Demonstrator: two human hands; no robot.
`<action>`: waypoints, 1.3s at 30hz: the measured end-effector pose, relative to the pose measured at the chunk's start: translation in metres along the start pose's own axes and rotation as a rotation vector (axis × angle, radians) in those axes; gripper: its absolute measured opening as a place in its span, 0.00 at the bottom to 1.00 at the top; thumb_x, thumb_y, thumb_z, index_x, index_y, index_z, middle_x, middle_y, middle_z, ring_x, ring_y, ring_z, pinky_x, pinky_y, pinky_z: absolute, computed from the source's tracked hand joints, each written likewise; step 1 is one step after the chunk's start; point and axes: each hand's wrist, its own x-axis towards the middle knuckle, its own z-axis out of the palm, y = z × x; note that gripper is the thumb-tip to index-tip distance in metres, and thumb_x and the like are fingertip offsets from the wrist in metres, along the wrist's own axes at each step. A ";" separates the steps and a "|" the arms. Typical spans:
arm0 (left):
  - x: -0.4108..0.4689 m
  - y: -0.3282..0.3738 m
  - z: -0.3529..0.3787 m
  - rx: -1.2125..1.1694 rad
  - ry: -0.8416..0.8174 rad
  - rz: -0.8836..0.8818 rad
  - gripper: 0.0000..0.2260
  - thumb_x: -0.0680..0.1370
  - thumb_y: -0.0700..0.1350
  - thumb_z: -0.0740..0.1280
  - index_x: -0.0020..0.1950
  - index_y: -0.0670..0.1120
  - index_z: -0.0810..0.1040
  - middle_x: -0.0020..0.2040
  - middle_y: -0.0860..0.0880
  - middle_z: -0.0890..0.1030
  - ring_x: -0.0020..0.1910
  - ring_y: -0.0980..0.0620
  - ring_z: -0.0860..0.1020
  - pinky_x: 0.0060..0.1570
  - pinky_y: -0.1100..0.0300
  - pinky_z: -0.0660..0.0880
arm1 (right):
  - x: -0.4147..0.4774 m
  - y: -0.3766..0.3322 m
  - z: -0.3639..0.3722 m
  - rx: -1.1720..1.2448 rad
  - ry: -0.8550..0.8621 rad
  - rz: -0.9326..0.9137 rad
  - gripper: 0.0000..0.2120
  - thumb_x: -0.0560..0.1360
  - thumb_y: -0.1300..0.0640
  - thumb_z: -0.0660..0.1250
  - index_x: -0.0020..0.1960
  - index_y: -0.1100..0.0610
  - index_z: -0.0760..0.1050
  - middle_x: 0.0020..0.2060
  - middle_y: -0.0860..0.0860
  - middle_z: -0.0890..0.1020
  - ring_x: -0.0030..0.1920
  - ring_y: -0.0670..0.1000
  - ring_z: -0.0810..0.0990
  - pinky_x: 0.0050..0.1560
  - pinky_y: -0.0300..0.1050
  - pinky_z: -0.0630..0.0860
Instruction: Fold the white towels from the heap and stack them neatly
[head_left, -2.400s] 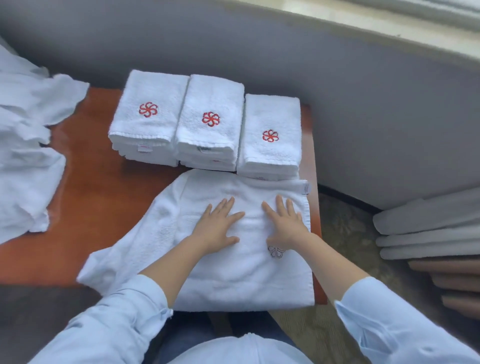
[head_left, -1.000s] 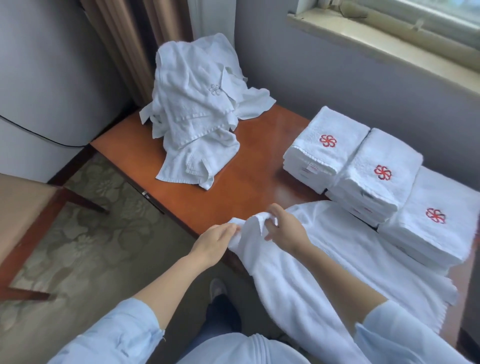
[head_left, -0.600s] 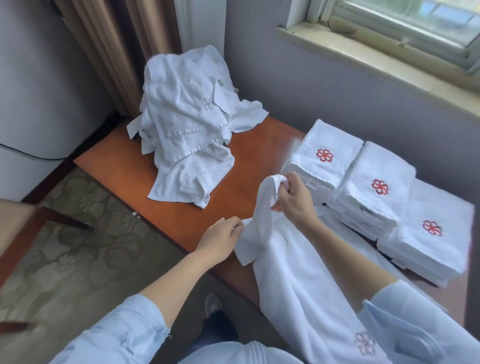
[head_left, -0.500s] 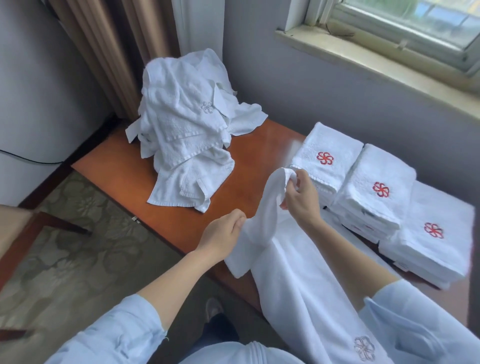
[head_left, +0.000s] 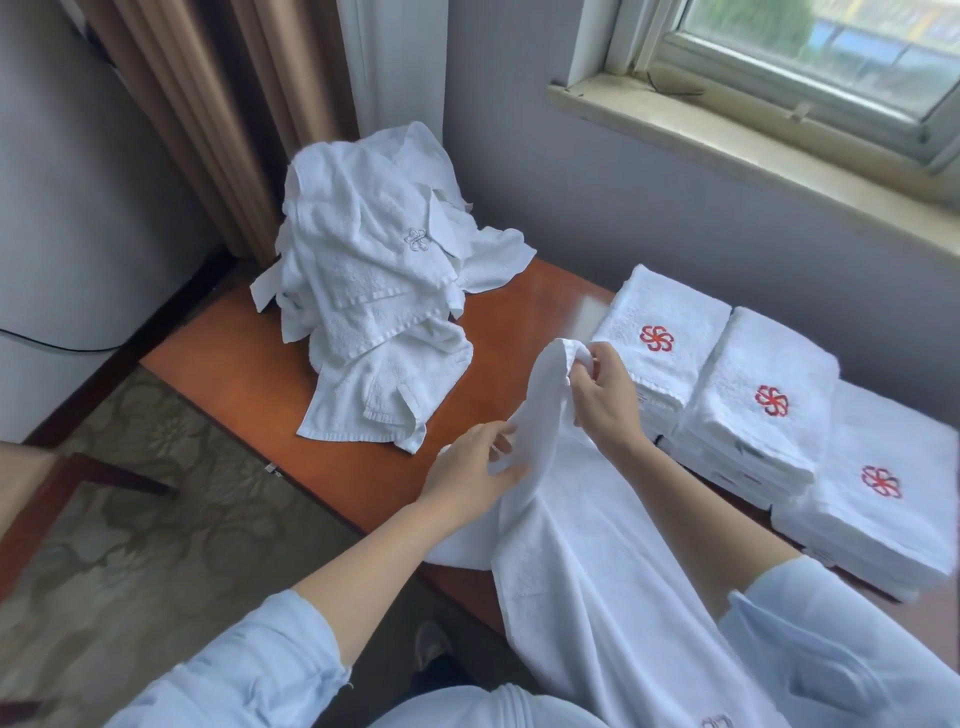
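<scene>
A white towel (head_left: 582, 561) lies partly on the brown table (head_left: 249, 374) and hangs over its near edge. My right hand (head_left: 605, 400) pinches one end of it and holds it raised above the table. My left hand (head_left: 470, 475) grips the towel's edge a little lower, near the table's front edge. A heap of unfolded white towels (head_left: 374, 291) sits at the far left end of the table. Three stacks of folded towels with red flower logos (head_left: 660, 338) (head_left: 763, 410) (head_left: 878, 488) stand in a row along the wall on the right.
A grey wall and a window sill (head_left: 727, 145) run behind the stacks. Brown curtains (head_left: 223, 119) hang behind the heap. Patterned carpet (head_left: 135, 519) lies left of the table, and a wooden chair's corner (head_left: 47, 478) shows at the left edge.
Both hands left the flattened towel and took hold of its left end. The right hand has lifted that end up over the table; the left hand rose with the edge.
</scene>
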 end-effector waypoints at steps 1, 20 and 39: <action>0.003 0.003 0.001 0.006 -0.007 -0.045 0.20 0.75 0.58 0.69 0.65 0.55 0.73 0.53 0.63 0.74 0.51 0.62 0.75 0.55 0.58 0.73 | 0.001 -0.001 0.000 0.016 -0.008 -0.013 0.07 0.79 0.53 0.57 0.43 0.49 0.69 0.35 0.45 0.74 0.36 0.54 0.75 0.42 0.57 0.76; 0.062 0.004 -0.141 0.123 0.498 -0.218 0.17 0.80 0.44 0.62 0.69 0.51 0.71 0.62 0.51 0.76 0.60 0.47 0.75 0.55 0.51 0.72 | 0.032 -0.020 0.035 0.102 -0.299 -0.086 0.23 0.80 0.61 0.61 0.73 0.47 0.65 0.71 0.45 0.69 0.61 0.44 0.77 0.56 0.38 0.72; -0.004 0.064 0.134 0.501 -0.562 0.367 0.24 0.80 0.50 0.64 0.76 0.57 0.65 0.77 0.51 0.60 0.76 0.52 0.58 0.71 0.56 0.60 | -0.154 0.163 -0.092 -0.449 -0.166 0.504 0.25 0.79 0.56 0.61 0.75 0.54 0.63 0.75 0.51 0.62 0.75 0.54 0.59 0.69 0.47 0.64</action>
